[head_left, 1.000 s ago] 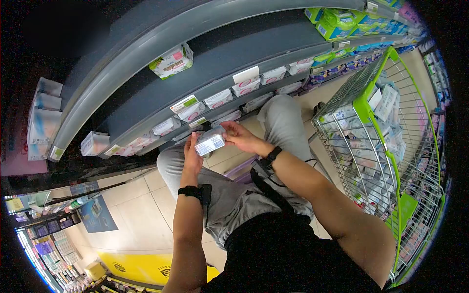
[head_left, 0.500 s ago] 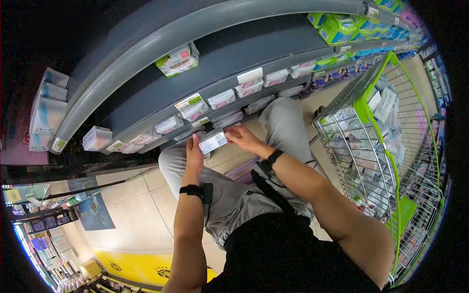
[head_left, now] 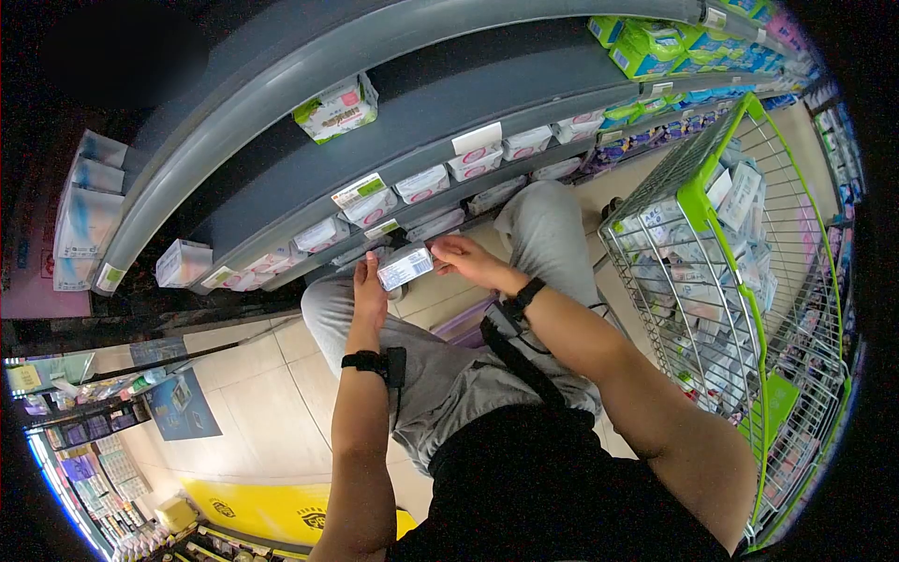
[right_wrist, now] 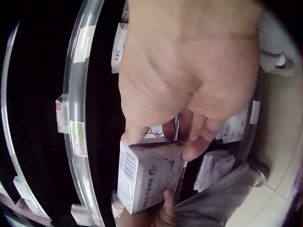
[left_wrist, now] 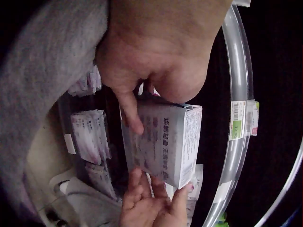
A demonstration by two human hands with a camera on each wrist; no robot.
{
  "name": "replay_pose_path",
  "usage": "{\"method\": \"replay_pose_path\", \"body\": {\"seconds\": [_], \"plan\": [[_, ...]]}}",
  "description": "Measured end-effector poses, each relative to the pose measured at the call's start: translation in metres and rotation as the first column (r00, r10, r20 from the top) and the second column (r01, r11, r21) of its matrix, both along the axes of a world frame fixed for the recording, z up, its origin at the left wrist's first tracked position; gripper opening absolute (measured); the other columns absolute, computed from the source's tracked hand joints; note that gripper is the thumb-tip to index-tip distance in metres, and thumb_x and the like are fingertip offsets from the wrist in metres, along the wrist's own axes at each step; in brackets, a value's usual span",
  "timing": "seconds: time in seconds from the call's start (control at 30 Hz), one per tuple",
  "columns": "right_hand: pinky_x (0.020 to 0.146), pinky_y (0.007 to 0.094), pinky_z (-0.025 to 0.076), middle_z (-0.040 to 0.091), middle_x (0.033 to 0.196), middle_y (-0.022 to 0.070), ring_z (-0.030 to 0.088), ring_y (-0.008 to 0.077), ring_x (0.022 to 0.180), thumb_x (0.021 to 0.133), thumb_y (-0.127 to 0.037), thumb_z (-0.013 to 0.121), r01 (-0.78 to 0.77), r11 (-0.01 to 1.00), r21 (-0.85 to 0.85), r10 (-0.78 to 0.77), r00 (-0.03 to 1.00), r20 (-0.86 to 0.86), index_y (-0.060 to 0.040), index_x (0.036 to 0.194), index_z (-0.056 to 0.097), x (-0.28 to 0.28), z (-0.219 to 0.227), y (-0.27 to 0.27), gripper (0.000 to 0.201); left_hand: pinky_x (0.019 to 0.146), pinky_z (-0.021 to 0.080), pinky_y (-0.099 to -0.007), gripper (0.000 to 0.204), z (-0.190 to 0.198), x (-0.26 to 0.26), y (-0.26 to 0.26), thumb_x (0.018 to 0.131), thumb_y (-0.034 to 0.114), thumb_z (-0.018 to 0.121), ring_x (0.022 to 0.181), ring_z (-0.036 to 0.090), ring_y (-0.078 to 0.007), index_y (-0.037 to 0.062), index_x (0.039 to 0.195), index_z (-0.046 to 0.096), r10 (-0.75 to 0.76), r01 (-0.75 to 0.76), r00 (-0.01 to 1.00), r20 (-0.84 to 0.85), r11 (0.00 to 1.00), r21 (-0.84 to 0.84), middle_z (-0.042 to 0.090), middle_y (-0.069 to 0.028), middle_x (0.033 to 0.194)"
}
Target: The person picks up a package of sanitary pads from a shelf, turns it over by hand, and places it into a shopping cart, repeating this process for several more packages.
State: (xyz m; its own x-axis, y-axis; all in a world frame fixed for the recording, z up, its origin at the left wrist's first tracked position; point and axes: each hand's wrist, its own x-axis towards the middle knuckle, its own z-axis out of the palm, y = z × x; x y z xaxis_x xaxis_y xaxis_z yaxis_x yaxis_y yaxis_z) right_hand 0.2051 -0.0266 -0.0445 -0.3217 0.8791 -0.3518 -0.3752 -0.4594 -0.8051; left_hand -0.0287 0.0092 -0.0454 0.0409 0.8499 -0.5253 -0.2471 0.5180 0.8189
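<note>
A small pale lilac box (head_left: 405,268) with printed text and a barcode is held between both hands in front of the bottom shelf. My left hand (head_left: 370,292) grips its left end, thumb across the face (left_wrist: 130,113). My right hand (head_left: 465,259) pinches the other end with thumb and fingers (right_wrist: 189,142). The box (left_wrist: 165,144) (right_wrist: 147,177) is level with the lowest shelf rail. I am crouched, grey trouser knees under the hands.
Grey curved shelves (head_left: 393,122) carry white-pink packs (head_left: 421,184) and price tags. Green packs (head_left: 646,47) sit at the upper right. A green wire cart (head_left: 740,272) full of packs stands to the right. Beige tiled floor (head_left: 253,403) lies at the left.
The box and both hands have moved slightly up and toward the bottom shelf; both hands keep hold of it.
</note>
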Motion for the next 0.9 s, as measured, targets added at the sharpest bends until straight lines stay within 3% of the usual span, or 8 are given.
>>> {"method": "replay_pose_path", "body": {"seconds": [0.13, 0.23, 0.33, 0.47, 0.57, 0.77, 0.83, 0.9], "plan": [[0.075, 0.0297, 0.053, 0.062, 0.113, 0.0066, 0.062, 0.0148, 0.097, 0.093, -0.028, 0.065, -0.070, 0.994, 0.080, 0.052, 0.977, 0.206, -0.0040, 0.123, 0.054, -0.001, 0.000, 0.001, 0.040, 0.093, 0.050, -0.0445, 0.080, -0.009, -0.007, 0.002, 0.092, 0.049, 0.057, 0.116, 0.056, -0.0296, -0.0059, 0.142, 0.027, -0.048, 0.048, 0.999, 0.002, 0.998, 0.032, 0.048, -0.0182, 0.135], [0.072, 0.0289, 0.054, 0.060, 0.116, 0.0085, 0.062, 0.0161, 0.098, 0.089, -0.024, 0.069, -0.112, 0.986, 0.121, 0.076, 0.960, 0.268, -0.0031, 0.129, 0.050, 0.002, 0.008, 0.000, 0.049, 0.092, 0.050, -0.0439, 0.077, -0.007, -0.006, 0.001, 0.093, 0.049, 0.057, 0.115, 0.056, -0.0291, -0.0063, 0.140, 0.030, 0.034, -0.034, 0.999, 0.008, 0.999, 0.009, 0.050, -0.0179, 0.132], [0.071, 0.0283, 0.055, 0.060, 0.117, 0.0101, 0.062, 0.0169, 0.100, 0.086, -0.021, 0.073, -0.129, 0.983, 0.133, 0.085, 0.951, 0.297, -0.0030, 0.134, 0.046, 0.001, 0.013, 0.000, 0.058, 0.091, 0.047, -0.0328, 0.073, 0.002, -0.003, 0.000, 0.094, 0.048, 0.055, 0.111, 0.055, -0.0204, -0.0079, 0.137, 0.036, 0.079, -0.078, 0.997, 0.019, 0.997, -0.026, 0.053, -0.0142, 0.128], [0.076, 0.0280, 0.055, 0.059, 0.117, 0.0117, 0.062, 0.0175, 0.100, 0.083, -0.021, 0.076, -0.120, 0.984, 0.135, 0.081, 0.961, 0.264, -0.0017, 0.134, 0.046, 0.001, 0.012, 0.001, 0.061, 0.084, 0.049, -0.0305, 0.058, 0.004, -0.005, 0.002, 0.094, 0.049, 0.055, 0.101, 0.059, -0.0179, -0.0023, 0.121, 0.051, 0.041, -0.043, 0.998, 0.057, 0.998, 0.035, 0.060, -0.0089, 0.113], [0.083, 0.0276, 0.053, 0.059, 0.117, 0.0121, 0.061, 0.0173, 0.100, 0.083, -0.021, 0.076, -0.115, 0.938, 0.326, -0.008, 0.935, 0.354, 0.0005, 0.132, 0.048, -0.004, -0.010, 0.004, 0.060, 0.079, 0.050, -0.0296, 0.052, 0.014, 0.002, 0.001, 0.095, 0.049, 0.054, 0.095, 0.060, -0.0164, 0.0001, 0.113, 0.056, 0.066, -0.069, 0.997, 0.045, 0.996, 0.055, 0.062, -0.0063, 0.105], [0.089, 0.0282, 0.050, 0.064, 0.109, 0.0092, 0.062, 0.0166, 0.101, 0.084, -0.022, 0.074, 0.061, 0.998, 0.000, -0.060, 0.993, 0.104, 0.0020, 0.116, 0.058, -0.004, -0.012, 0.006, 0.043, 0.080, 0.051, -0.0333, 0.058, 0.021, 0.001, 0.001, 0.096, 0.051, 0.052, 0.099, 0.061, -0.0195, -0.0019, 0.120, 0.053, 0.011, -0.010, 0.999, -0.033, 1.000, 0.018, 0.060, -0.0102, 0.113], [0.091, 0.0291, 0.050, 0.064, 0.110, 0.0089, 0.061, 0.0166, 0.103, 0.087, -0.022, 0.071, 0.105, 0.994, -0.013, -0.105, 0.994, -0.009, 0.0009, 0.115, 0.059, -0.004, -0.010, 0.006, 0.038, 0.090, 0.051, -0.0397, 0.068, 0.021, 0.001, 0.001, 0.094, 0.052, 0.053, 0.107, 0.059, -0.0235, -0.0059, 0.128, 0.046, -0.004, 0.004, 1.000, -0.018, 1.000, 0.013, 0.058, -0.0146, 0.119], [0.093, 0.0290, 0.049, 0.064, 0.111, 0.0078, 0.060, 0.0157, 0.105, 0.089, -0.020, 0.068, 0.126, 0.992, -0.028, -0.128, 0.988, -0.081, -0.0002, 0.116, 0.058, -0.003, -0.007, 0.006, 0.036, 0.086, 0.053, -0.0383, 0.056, 0.016, 0.001, 0.002, 0.096, 0.047, 0.054, 0.105, 0.059, -0.0212, -0.0026, 0.123, 0.050, -0.052, 0.054, 0.997, -0.052, 0.998, 0.041, 0.059, -0.0124, 0.116]]}}
